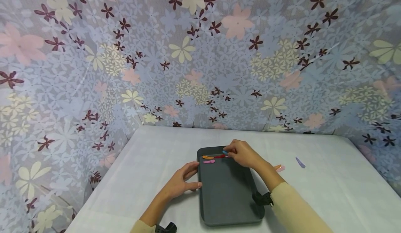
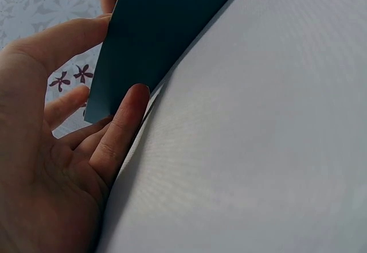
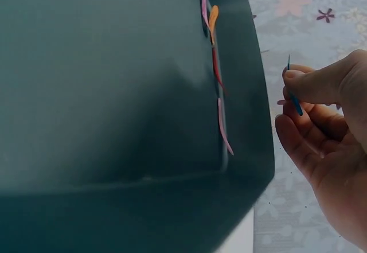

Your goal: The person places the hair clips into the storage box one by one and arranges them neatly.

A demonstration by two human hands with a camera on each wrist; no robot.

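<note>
A dark grey tray (image 1: 227, 194) lies on the white table. My left hand (image 1: 183, 181) rests against its left side, thumb and fingers spread along the outer wall; in the left wrist view, fingertips (image 2: 136, 95) touch that wall. Over the tray's far right corner, my right hand (image 1: 242, 153) pinches a blue snap hair clip (image 3: 295, 102) between thumb and fingers. Inside the tray along the far edge are an orange hair clip (image 1: 207, 157), a red one (image 3: 217, 69) and a pale pink one (image 3: 223, 125). A brighter pink hair clip (image 1: 209, 161) lies just nearer than the orange one.
Right of the tray, partly behind my right forearm, an orange hair clip (image 1: 277, 167) and a pink one (image 1: 281, 169) lie on the table. Farther right is a purple hair clip (image 1: 300, 162). A flowered cloth (image 1: 194, 69) hangs behind the table.
</note>
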